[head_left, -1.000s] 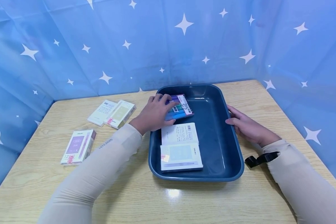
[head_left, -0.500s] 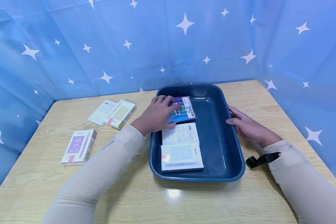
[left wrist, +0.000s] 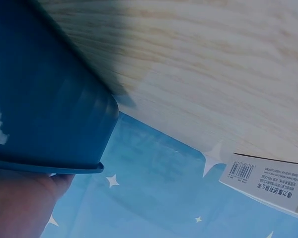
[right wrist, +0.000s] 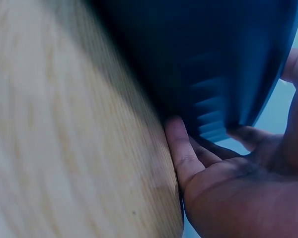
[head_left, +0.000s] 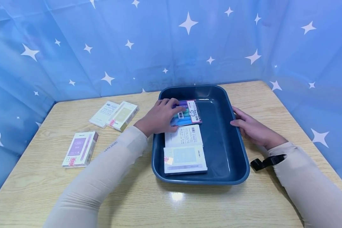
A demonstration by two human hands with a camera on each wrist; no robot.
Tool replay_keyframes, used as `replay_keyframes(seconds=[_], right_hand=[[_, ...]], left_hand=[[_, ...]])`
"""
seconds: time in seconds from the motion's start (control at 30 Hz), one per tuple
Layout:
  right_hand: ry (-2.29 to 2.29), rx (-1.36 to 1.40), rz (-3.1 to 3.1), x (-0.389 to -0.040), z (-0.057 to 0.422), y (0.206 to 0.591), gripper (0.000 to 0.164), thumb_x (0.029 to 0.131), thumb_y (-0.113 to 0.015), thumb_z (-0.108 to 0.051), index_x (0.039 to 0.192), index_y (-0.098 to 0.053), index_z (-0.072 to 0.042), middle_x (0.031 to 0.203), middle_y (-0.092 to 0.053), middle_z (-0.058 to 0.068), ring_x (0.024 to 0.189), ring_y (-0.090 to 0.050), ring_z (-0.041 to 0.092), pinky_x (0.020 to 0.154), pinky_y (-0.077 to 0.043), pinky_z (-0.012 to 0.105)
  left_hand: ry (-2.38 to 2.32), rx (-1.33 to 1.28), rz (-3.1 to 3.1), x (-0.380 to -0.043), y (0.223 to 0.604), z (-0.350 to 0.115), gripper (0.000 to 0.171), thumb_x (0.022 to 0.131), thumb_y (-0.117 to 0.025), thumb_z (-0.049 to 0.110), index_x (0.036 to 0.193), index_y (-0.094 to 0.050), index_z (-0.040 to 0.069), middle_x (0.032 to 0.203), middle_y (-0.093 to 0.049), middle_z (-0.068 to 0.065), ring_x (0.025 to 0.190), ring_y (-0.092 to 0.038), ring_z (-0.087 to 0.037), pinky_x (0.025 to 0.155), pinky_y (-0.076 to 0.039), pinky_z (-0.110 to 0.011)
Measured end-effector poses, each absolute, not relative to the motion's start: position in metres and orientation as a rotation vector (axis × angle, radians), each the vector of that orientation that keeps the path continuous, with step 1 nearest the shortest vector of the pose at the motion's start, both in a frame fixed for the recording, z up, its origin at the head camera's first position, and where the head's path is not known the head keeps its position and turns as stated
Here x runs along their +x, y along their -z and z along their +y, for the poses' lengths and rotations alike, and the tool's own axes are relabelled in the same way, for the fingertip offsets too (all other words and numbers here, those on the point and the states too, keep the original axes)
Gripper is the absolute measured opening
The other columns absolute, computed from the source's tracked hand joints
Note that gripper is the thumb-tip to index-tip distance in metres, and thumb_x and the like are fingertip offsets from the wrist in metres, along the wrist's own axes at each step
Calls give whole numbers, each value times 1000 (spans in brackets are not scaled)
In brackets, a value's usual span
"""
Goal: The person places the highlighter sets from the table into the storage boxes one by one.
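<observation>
A dark blue plastic tray (head_left: 220, 148) stands on the table. My left hand (head_left: 156, 117) reaches over its left rim and holds a clear pack of coloured pens (head_left: 194, 111), purple to blue, at the back left inside. The fingertips are partly hidden. In front of the pack lie two white boxes (head_left: 185, 160), one behind the other, the nearer with a pale blue panel. My right hand (head_left: 253, 130) grips the tray's right side, thumb over the rim. The right wrist view shows its fingers (right wrist: 181, 148) against the outer wall, low near the tabletop.
Left of the tray, a box with a yellowish panel (head_left: 122, 116) overlaps a white box (head_left: 101, 117). A box with a purple panel (head_left: 79, 148) lies nearer me. Behind the wooden table (head_left: 148, 202) hangs a blue curtain with white stars (head_left: 148, 47).
My left hand and the pen pack have shifted slightly right and towards me, and the pack has turned straighter, close behind the white boxes. The right hand keeps its grip on the tray.
</observation>
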State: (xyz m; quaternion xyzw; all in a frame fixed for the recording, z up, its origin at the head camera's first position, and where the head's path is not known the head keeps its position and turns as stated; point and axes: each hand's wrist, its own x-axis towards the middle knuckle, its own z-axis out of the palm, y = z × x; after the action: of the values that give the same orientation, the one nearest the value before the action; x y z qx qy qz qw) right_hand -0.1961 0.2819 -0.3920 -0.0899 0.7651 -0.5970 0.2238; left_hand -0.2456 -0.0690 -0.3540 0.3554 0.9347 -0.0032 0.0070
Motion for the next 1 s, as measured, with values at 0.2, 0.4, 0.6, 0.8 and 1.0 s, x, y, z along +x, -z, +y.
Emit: replay_keyframes(seconds=[0.2,0.4,0.6,0.8,1.0], right_hand=[[1635,-247,2132,-197,282,391,68,108,-40,-28,162,1,-28,155,-28,16,104,-56,5,86,-49,18],[1633,-235,2130,-197,282,392,68,108,-40,-28,162,1,-28,156,-27,17,96,-57,6,83,-49,19],[1638,-223,2134,-197,282,392,68,108,-40,-27,162,0,-28,153,-30,14,92,-57,6,82,-49,19],[1630,-221,2146,-197,282,392,67,108,-41,-28,162,-1,-28,139,-40,6,79,-54,9,79,-48,20],[1634,-215,2146,-197,281,392,67,108,-41,-27,162,-2,-28,137,-41,4,71,-50,10,74,-47,21]], left_hand=[[-3,1097,2902,-247,352,-69,71,87,-67,57,150,-45,33,155,-38,-5,138,-39,-31,118,-28,-53],[37,1108,2863,-247,352,-68,69,88,-67,56,149,-46,33,153,-40,-6,135,-41,-32,116,-31,-54],[39,1137,2846,-249,353,-69,66,89,-66,56,149,-47,33,151,-42,-5,133,-44,-31,115,-31,-53],[26,1129,2833,-251,354,-69,65,90,-64,55,148,-47,34,151,-42,-4,132,-44,-30,116,-30,-52],[67,1117,2815,-252,353,-69,67,90,-61,57,151,-43,35,152,-42,-4,134,-45,-31,115,-30,-51]])
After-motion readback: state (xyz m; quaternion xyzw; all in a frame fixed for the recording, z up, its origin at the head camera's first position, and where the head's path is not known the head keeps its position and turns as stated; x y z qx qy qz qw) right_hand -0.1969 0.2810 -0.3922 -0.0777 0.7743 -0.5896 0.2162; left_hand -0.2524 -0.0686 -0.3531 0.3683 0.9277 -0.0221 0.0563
